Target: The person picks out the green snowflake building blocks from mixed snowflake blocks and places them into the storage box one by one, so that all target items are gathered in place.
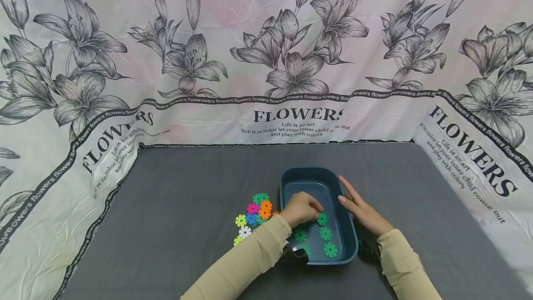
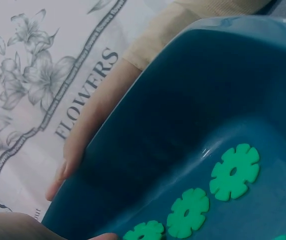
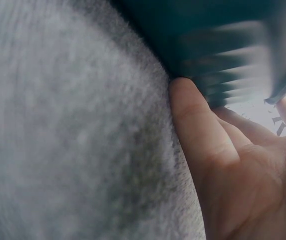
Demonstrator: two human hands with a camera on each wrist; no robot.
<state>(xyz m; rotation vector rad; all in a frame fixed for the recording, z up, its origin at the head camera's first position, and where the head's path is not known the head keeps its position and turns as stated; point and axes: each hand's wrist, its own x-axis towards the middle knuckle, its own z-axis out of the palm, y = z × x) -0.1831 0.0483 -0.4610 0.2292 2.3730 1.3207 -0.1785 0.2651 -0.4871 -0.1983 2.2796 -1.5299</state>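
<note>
Inside a blue plastic tray (image 1: 347, 226), my left hand (image 1: 301, 208) reaches down with bent fingers. Its fingertips pinch the edge of a green snowflake disc (image 1: 322, 219), the farthest of a row on the right side. Two more green discs (image 2: 234, 171) lie nearer in that row. On the tray's left side are other green discs (image 1: 300, 235), partly hidden by the left wrist. My right hand (image 1: 364, 212) rests with straight fingers against the outside of the tray's right wall. In the right wrist view, fingertips (image 3: 185, 90) touch the tray's lower outer edge.
Left of the tray, a loose group of snowflake discs (image 1: 252, 209) in pink, orange, blue, yellow, white and green lies on the grey cloth (image 1: 187, 198). The left forearm hides some of them. A flower-printed curtain (image 1: 291, 73) borders the table at the back and sides.
</note>
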